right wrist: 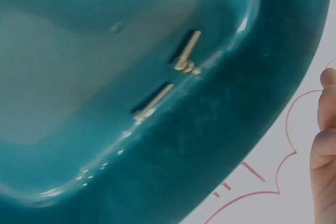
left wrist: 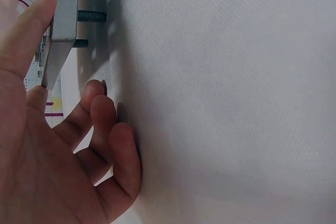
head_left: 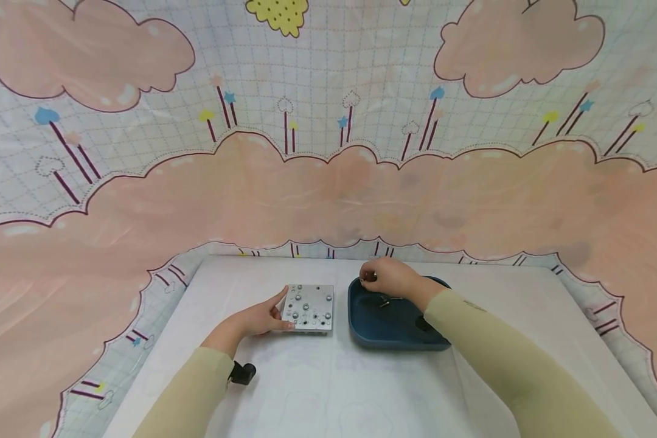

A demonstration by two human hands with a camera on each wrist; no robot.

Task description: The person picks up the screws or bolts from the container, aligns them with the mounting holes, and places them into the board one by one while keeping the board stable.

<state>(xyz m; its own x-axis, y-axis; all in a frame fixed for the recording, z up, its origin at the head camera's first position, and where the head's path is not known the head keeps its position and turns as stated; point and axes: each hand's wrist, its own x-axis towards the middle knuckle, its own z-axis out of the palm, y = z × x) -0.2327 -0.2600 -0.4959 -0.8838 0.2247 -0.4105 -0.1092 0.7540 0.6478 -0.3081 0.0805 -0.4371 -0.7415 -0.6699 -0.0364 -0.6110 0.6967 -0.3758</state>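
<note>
A square silver metal plate (head_left: 314, 304) lies left of the tray, with several bolts standing in its top face. Its left side is gripped by my left hand (head_left: 256, 317), the thumb along the near part and a finger at the far part. Threaded bolt ends (left wrist: 92, 16) stick out under the plate in the left wrist view. Over the far left corner of the blue tray (head_left: 399, 342) is my right hand (head_left: 391, 278), fingers bent together; whether something small is between them is hidden. Loose bolts (right wrist: 157, 99) lie in the tray.
All this stands on a white-covered table (head_left: 317, 389). Behind it hangs a patterned cloth (head_left: 328, 201) with clouds. A black wrist camera (head_left: 243, 373) sits under the left sleeve.
</note>
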